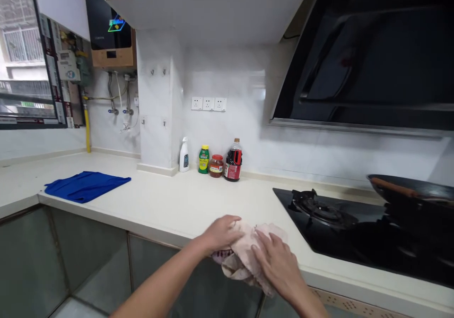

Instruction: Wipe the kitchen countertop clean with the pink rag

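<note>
A crumpled pale pink-beige cloth (244, 249) is bunched between my two hands at the front edge of the counter. Part of it hangs below the edge, and a dark-patterned patch shows under the left fingers. My left hand (222, 235) grips the cloth's left side, thumb on top. Over its right side curls my right hand (278, 261), fingers slightly spread and pressing into the folds; its thumb is mostly hidden. Away to the left, a blue cloth (88, 186) lies spread on the white countertop (170, 204).
Against the wall stand a white spray bottle (184, 156), a green bottle (204, 160), a red-lidded jar (216, 167) and a dark sauce bottle (233, 163). On the right are a black gas stove (340, 233) and a wok (425, 190), beneath a slanted range hood (369, 63).
</note>
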Available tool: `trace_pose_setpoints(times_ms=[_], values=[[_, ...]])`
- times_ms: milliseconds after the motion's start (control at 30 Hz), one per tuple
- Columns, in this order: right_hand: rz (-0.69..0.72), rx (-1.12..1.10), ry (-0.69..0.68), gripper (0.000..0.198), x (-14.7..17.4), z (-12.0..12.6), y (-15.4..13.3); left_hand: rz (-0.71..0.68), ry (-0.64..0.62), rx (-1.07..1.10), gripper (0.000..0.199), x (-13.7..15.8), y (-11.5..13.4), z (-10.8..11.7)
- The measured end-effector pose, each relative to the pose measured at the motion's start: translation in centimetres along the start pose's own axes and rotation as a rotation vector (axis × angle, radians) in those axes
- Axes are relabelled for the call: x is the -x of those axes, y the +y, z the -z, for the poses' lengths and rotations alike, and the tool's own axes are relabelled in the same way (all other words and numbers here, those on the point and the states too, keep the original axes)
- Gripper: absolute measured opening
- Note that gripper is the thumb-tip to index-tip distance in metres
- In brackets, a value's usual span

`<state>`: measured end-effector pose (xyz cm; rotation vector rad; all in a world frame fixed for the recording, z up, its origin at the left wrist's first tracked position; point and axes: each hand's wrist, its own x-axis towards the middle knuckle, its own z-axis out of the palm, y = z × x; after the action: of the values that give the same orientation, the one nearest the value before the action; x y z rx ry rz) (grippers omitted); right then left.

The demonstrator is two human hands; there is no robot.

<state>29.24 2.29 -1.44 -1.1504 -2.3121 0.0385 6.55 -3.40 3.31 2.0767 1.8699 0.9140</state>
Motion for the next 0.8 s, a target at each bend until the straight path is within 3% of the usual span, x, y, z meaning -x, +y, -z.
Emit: trace_pose_setpoints(times_ms=[200,333,533,800], values=[[0.157,0.038,-0.175,0.064,-1.6,-1.3,-7.3,0.186,0.178,-0.191,0.046,2.4,-7.3,6.0],[0.319,-0.094,-0.306,0.06,-5.8,-2.1,-8.5,0.215,0.2,-0.266,0.043,3.2,-10.0,6.3],[0.498,-0.14,-0.394,0.05,-14.7,-5.0,-5.9,0.122,0.277,-0.345,0.049,3.8,-11.2,4.9],[0.348,0.002,-0.383,0.049,-27.1,-9.5,1.6,0.083,0.353,-0.432,0.041,4.1,-12.2,4.5]])
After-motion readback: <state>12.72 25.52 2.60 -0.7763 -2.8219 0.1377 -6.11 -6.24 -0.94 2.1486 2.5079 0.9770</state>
